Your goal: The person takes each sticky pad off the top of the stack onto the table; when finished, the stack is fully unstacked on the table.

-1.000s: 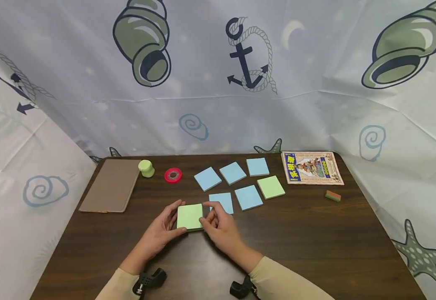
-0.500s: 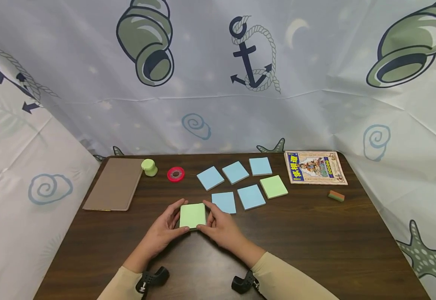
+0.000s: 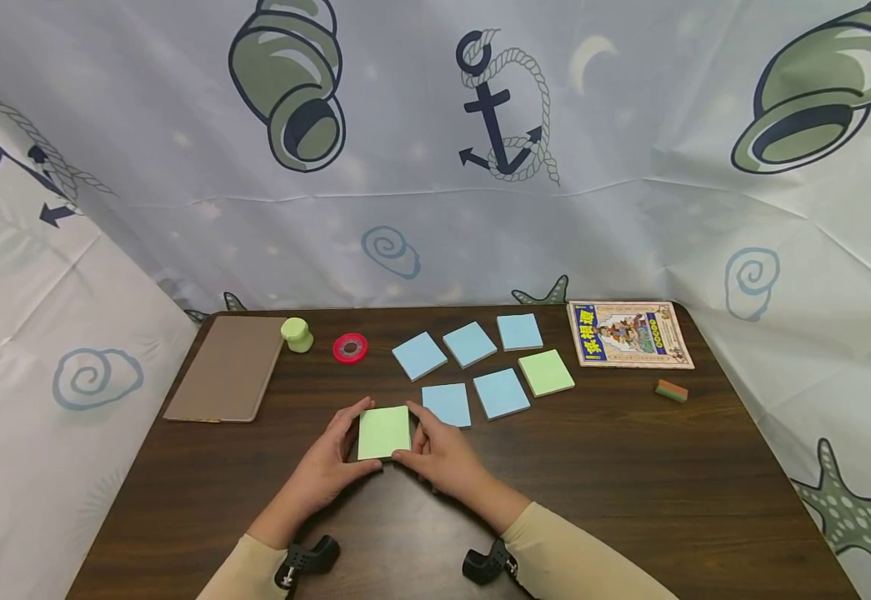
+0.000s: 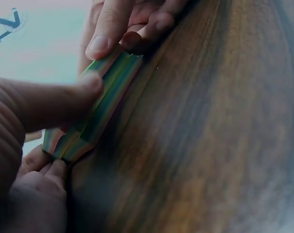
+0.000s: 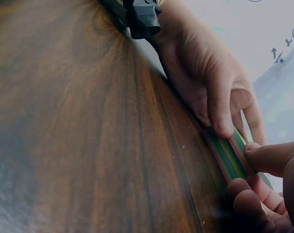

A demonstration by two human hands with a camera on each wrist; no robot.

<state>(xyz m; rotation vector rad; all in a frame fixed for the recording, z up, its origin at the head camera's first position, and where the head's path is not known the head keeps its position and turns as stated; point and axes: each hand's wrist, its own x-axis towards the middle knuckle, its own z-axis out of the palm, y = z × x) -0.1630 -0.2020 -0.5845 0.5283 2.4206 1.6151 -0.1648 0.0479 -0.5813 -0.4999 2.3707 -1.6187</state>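
Both hands, the left hand (image 3: 327, 467) and right hand (image 3: 438, 457), pinched the sticky-note pad (image 3: 384, 432) by its edges just beside the nearest of six single notes (image 3: 446, 405) already laid out, suggesting more remained to place.

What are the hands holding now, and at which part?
Both hands, left and right, grip the green sticky-note pad by its opposite side edges, on the table.

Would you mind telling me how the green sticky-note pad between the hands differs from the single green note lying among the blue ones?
The thick green sticky-note pad is gripped by the left hand and right hand; the flat green note lies untouched. The pad's edge shows multicoloured layers; the note looks thin. Both are square and green-faced.
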